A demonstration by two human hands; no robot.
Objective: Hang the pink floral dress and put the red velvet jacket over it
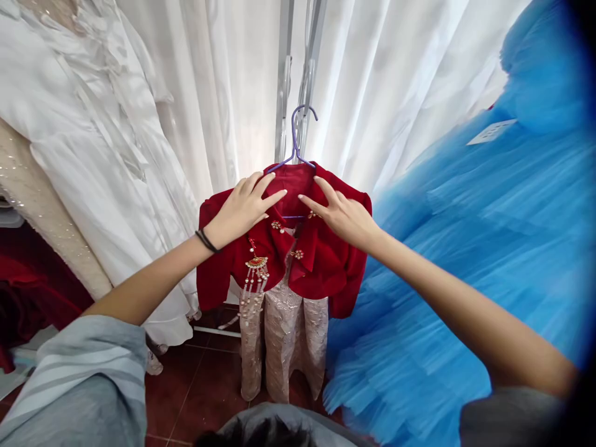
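Observation:
A short red velvet jacket [328, 261] hangs from a purple wire hanger [295, 139] in front of me. It has bead-and-flower fastenings on the front and a fan-shaped gold brooch [256, 263] with beaded tassels. My left hand [249, 202] lies over the collar on the left side, its fingers stretched and the thumb apart. On the collar's other side rests my right hand [342, 214], thumb and index finger spread. Both hands touch the velvet near the neck opening. Below the jacket shows a pale, shiny patterned skirt [284, 338].
White dresses [93, 143] hang on the left, beside a beige sparkly garment [51, 211]. A large blue tulle gown [465, 248] fills the right side. Behind stand a metal rack upright [284, 81] and white curtains [372, 68]. The floor [195, 385] is reddish-brown tile.

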